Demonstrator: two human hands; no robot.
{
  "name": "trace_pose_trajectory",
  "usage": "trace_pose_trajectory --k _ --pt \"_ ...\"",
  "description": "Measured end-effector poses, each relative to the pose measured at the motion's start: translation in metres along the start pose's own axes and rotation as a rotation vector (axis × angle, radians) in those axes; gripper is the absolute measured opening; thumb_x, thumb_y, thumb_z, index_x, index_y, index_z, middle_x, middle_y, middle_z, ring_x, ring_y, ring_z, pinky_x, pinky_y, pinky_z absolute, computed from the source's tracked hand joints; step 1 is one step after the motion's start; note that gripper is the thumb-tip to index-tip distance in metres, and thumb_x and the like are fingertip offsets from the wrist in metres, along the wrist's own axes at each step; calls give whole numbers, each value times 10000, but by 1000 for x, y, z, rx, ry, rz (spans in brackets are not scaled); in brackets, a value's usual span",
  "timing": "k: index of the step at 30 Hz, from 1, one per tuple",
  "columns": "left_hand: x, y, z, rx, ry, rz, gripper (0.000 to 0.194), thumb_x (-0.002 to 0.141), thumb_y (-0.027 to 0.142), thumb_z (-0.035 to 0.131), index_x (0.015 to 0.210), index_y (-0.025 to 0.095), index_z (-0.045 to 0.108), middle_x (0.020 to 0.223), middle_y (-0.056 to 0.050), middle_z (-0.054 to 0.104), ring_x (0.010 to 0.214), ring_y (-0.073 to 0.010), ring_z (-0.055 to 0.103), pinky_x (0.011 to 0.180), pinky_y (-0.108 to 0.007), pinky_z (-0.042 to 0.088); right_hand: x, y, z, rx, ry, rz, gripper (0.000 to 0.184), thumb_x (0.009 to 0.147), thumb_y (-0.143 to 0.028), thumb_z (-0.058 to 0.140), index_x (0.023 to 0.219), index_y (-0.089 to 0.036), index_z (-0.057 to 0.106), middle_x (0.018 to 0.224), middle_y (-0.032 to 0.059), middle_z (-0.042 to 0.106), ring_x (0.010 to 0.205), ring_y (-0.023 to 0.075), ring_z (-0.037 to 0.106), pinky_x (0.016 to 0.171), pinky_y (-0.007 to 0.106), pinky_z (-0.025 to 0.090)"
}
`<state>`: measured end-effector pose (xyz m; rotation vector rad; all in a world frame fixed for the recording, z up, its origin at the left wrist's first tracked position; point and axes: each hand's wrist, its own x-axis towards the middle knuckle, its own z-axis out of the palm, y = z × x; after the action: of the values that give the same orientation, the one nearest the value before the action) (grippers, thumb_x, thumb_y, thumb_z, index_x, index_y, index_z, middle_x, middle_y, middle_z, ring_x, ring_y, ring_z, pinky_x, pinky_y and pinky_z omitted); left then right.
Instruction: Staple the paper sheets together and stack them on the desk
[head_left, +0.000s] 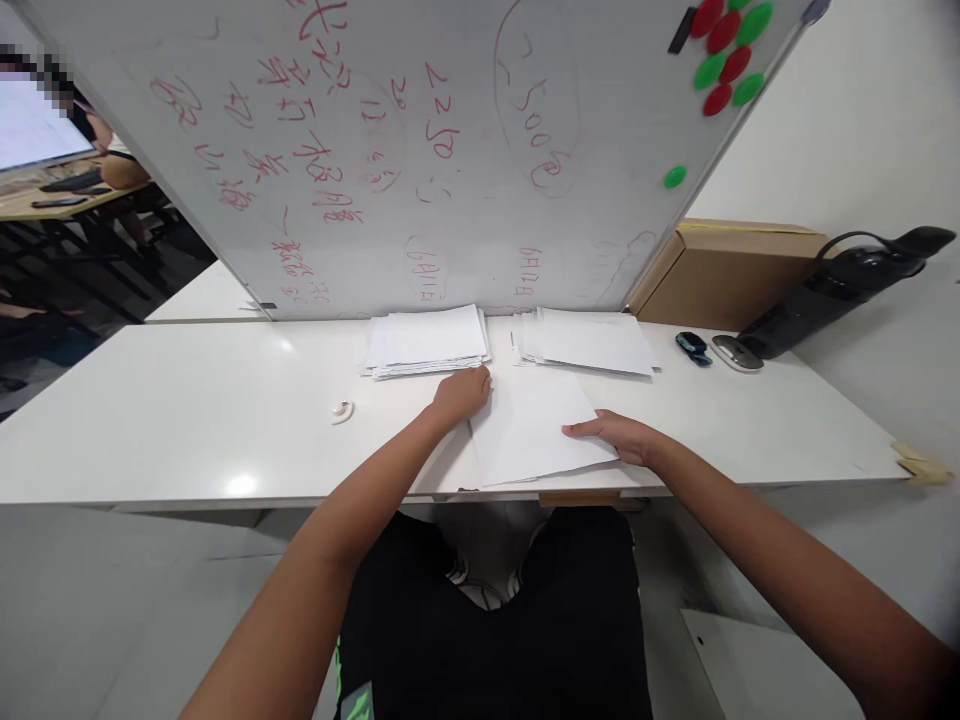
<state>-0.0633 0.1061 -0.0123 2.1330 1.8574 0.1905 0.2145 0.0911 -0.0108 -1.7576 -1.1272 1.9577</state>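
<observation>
Gripping the right side of some white sheets (536, 425), the right hand (626, 437) lays its thumb on top, most of its fingers lost behind the paper. The sheets lie toward the front edge of the white table (187, 430); how many there are, I can't make out. The left hand (463, 394) is curled at their upper left, close to the left stack (427, 338), its fingertips mostly hidden, so I cannot tell whether it pinches paper. That stack and the right stack (596, 338) lie before the whiteboard (480, 235), whose red writing (439, 140) runs faint in places and is cut off at the top. A black bottle (795, 310) partly covers a cardboard box (731, 265). At far left, a screen (34, 125) is cut off.
</observation>
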Motion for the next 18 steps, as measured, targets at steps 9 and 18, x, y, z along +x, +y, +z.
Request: trace_pose_trajectory --k 9,18 --pt "5 -1 3 42 -24 11 333 955 321 279 1197 232 490 1165 -77 611 1052 -249 567 796 -359 464 3 1 1 21 -20 -2 593 571 -271 855 1089 -126 605 1063 149 700 938 279 677 789 358 582" --pt "4 -1 -4 91 -65 98 363 969 338 234 1218 209 464 1200 -90 599 1076 -254 566 836 -372 456 3 1 0 2 -8 -24 586 587 -282 847 1096 -127 600 1102 150 686 950 269 673 819 353 573"
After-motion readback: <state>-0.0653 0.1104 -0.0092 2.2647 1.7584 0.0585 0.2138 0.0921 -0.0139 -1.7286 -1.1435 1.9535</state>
